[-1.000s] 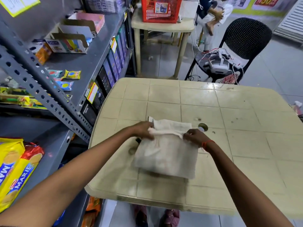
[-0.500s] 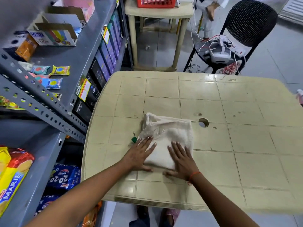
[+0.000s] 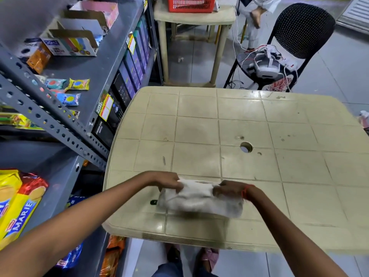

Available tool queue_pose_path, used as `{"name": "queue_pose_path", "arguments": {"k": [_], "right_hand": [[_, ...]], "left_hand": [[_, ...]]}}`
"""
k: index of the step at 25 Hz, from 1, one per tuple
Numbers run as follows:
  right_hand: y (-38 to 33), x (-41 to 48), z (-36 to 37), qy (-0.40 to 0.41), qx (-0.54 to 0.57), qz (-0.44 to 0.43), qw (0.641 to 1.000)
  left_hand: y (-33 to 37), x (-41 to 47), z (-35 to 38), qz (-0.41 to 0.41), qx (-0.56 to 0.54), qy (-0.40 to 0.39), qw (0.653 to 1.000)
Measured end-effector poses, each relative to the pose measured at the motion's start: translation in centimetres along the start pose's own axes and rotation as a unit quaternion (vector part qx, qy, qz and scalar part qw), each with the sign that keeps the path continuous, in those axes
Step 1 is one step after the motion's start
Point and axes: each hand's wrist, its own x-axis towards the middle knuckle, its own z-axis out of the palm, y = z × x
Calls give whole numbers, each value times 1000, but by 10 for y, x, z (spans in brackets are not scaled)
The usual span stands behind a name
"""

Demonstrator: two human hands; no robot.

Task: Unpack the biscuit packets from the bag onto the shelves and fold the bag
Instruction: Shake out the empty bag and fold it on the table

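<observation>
The white cloth bag (image 3: 199,200) lies folded into a narrow band near the front edge of the beige plastic table (image 3: 249,120). My left hand (image 3: 169,179) grips its upper left corner and my right hand (image 3: 226,189) grips its upper right part. A small dark green tag (image 3: 153,202) sticks out at the bag's left end. Yellow and red Marie biscuit packets (image 3: 18,200) lie on the grey shelf (image 3: 60,176) at the lower left.
A grey metal rack (image 3: 95,62) with cartons, small sachets and dark boxes runs along the left. Behind the table stand a black chair (image 3: 299,27) with cables and a headset, and a small table with a red basket (image 3: 191,5). A person's legs show at the top.
The bag lay flat under both open palms half a second ago. Now it is folded narrower, sits closer to the front edge, and both hands grip its top edge.
</observation>
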Motion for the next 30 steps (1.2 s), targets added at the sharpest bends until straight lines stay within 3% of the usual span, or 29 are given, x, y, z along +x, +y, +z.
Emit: {"name": "queue_pose_path", "arguments": {"k": [3, 5, 7, 8, 9, 11, 14, 18, 21, 25, 30], "right_hand": [[-1, 14, -17, 39, -9, 35, 999], [-1, 28, -16, 149, -67, 93, 982], [-3, 39, 5, 320, -149, 79, 932], [-4, 43, 23, 394, -161, 24, 905], [-3, 46, 45, 430, -162, -35, 888], [5, 50, 89, 412, -172, -112, 888], [26, 65, 119, 351, -205, -81, 910], [14, 89, 117, 345, -194, -41, 917], [-26, 112, 120, 324, -201, -57, 923], [-107, 129, 135, 274, -209, -103, 933], [-125, 121, 137, 234, -262, -74, 933]], "left_hand": [[-1, 2, -17, -57, -19, 46, 997], [-6, 8, -15, -54, 13, 184, 981], [-12, 16, 6, -26, 111, 387, 915], [-14, 20, 23, 13, 183, 455, 871], [-17, 23, 45, 62, 248, 468, 846], [-31, 29, 87, 118, 362, 407, 830], [-53, 38, 100, 75, 358, 322, 873], [-61, 40, 84, 13, 355, 289, 889], [-95, 24, 71, -35, 348, 309, 884], [-159, -13, 52, -113, 277, 299, 906], [-156, -26, 46, -167, 289, 237, 912]]}}
